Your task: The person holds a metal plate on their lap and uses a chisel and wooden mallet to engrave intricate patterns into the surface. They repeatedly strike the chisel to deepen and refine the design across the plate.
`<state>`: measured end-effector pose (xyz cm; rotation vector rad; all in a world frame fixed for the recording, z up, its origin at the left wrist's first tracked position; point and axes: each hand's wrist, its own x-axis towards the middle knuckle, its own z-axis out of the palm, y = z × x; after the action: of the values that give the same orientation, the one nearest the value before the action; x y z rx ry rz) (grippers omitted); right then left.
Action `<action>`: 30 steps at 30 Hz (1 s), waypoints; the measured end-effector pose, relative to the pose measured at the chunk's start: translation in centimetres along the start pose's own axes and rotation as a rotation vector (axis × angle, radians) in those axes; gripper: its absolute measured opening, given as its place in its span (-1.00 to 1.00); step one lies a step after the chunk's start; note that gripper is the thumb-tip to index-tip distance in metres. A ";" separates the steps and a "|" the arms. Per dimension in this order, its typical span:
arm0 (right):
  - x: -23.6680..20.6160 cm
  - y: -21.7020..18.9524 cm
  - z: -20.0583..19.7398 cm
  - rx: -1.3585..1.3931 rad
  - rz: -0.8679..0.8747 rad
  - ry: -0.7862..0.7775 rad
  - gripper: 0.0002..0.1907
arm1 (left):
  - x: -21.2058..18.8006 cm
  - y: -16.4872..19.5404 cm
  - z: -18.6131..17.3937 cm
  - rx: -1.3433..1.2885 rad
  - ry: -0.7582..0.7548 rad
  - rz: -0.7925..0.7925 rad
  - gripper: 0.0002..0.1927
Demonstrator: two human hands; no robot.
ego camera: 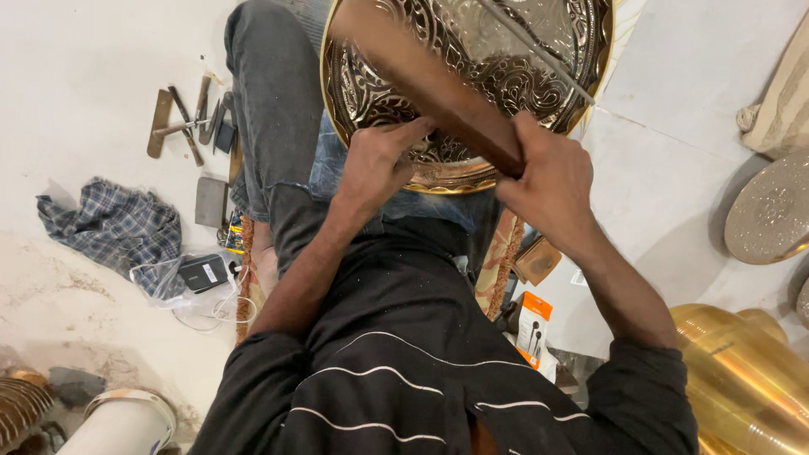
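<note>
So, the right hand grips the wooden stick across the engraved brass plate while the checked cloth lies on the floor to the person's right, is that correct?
Not quite: the checked cloth lies on the floor to the person's left, as the head view shows. The rest holds: the right hand grips the wooden stick across the engraved brass plate.

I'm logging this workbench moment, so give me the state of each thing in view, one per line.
Brass tray: engraved, tilted against the lap.
Wooden handle: lying across the tray, held.
Right hand: closed grip on the handle's end.
Left hand: fingertips pressed at the tray's lower rim.
Metal rod: resting on the tray.
Hand tools: lying loose on the floor.
Checked cloth: crumpled.
Brass vessel: lying on its side.
</note>
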<state>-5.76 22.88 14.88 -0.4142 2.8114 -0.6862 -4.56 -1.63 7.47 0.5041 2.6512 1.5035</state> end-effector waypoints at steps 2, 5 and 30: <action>-0.1 0.1 0.0 0.265 0.084 0.002 -0.69 | 0.0 0.0 0.0 0.004 -0.013 0.010 -0.38; -0.9 1.0 -0.2 0.115 0.116 -0.033 -0.66 | -0.1 0.2 0.3 -0.032 0.032 -0.010 -0.40; -2.2 0.9 2.9 0.505 0.080 0.284 -0.61 | 1.0 0.9 1.1 -0.180 0.141 0.006 -0.51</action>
<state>-3.12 23.12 12.26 -0.1161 2.7333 -1.4841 -5.06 0.05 7.77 0.4080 2.5792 1.8209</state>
